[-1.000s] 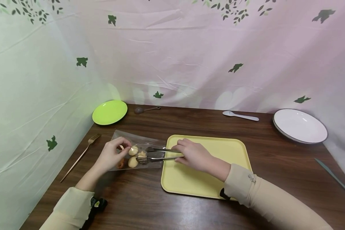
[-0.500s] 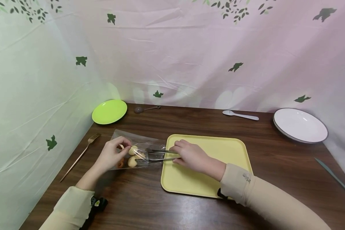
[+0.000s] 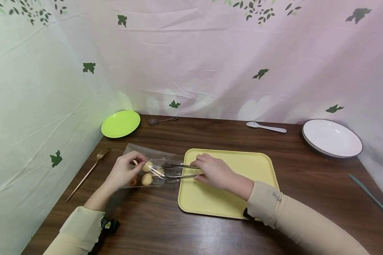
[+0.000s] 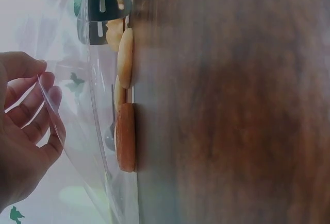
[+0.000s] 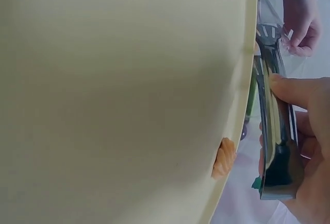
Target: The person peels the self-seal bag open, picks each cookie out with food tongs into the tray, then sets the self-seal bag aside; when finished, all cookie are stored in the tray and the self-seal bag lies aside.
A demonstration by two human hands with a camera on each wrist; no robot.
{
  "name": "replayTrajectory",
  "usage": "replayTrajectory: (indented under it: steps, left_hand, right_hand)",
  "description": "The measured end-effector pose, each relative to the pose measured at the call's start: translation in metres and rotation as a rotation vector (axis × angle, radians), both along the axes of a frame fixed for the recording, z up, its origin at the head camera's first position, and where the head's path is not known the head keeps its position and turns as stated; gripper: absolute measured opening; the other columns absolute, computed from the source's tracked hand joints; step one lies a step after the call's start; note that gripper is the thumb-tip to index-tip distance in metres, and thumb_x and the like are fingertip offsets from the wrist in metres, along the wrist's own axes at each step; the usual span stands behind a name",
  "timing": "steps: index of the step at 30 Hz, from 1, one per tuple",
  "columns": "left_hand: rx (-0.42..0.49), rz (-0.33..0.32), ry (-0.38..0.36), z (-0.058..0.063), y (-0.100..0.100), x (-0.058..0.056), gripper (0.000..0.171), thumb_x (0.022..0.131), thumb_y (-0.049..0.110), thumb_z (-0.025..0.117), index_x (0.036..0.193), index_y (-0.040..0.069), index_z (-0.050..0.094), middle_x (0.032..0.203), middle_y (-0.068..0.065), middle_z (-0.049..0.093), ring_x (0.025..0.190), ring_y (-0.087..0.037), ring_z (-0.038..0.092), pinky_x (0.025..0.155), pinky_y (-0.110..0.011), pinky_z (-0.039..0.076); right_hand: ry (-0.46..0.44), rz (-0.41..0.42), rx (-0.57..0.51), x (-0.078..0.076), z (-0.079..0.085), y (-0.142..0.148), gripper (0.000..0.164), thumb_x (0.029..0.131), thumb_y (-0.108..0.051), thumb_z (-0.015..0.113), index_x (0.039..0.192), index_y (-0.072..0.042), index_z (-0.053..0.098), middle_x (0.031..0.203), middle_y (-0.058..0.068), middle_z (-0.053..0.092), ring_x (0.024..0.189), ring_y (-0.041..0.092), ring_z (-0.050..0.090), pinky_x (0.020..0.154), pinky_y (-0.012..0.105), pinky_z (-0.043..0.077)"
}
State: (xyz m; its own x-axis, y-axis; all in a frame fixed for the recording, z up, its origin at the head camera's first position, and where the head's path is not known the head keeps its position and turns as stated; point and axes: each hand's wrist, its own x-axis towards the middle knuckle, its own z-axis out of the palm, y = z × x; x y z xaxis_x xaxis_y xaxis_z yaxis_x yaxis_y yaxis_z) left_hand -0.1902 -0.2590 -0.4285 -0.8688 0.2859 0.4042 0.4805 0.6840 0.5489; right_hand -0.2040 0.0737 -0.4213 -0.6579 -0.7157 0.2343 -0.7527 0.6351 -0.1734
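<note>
Right hand point(image 3: 215, 173) and tongs point(image 5: 281, 126) backed slightly toward tray point(image 3: 210, 202) since half a second ago; left hand point(image 3: 123, 170) unmoved.
Left grip pinches bag point(image 3: 157, 161) film up, likely so tongs fit under it; right clamped on tongs, tips apart. Bag lies between bench's point(image 3: 166, 219) left edge and tray. Count: one tongs, one bag, at least four cookies point(image 3: 147, 179) inside, one cookie point(image 5: 225, 158) at tray rim.

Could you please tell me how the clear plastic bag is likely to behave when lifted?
The clear bag would probably be floppy, as its film bows where the left hand pinches it. The film is likely light, since it looks thin. The separate cookies inside could slide together if it tilts.
</note>
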Motion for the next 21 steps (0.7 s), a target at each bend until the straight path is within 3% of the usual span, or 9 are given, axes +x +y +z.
replayTrajectory:
  steps: [10, 21]
  left_hand:
    - [0.0, 0.0, -0.007, 0.001, 0.0, 0.001, 0.009, 0.085, 0.003, 0.068, 0.087, 0.011, 0.066, 0.082, 0.009, 0.059, 0.073, -0.005, 0.054, 0.066, -0.035, 0.051]
    - [-0.011, 0.002, -0.028, 0.002, -0.001, 0.001, 0.007, 0.086, 0.004, 0.067, 0.088, 0.011, 0.066, 0.083, 0.009, 0.06, 0.074, -0.005, 0.055, 0.067, -0.035, 0.05]
  right_hand:
    - [-0.038, 0.006, -0.02, -0.002, -0.004, -0.001, 0.037, 0.082, -0.032, 0.074, 0.113, -0.014, 0.066, 0.1, -0.004, 0.059, 0.097, 0.014, 0.056, 0.071, 0.033, 0.052]
    - [-0.049, -0.018, -0.05, 0.0, 0.004, 0.012, 0.037, 0.081, -0.03, 0.075, 0.113, -0.015, 0.065, 0.105, -0.005, 0.061, 0.102, 0.014, 0.057, 0.078, 0.035, 0.052]
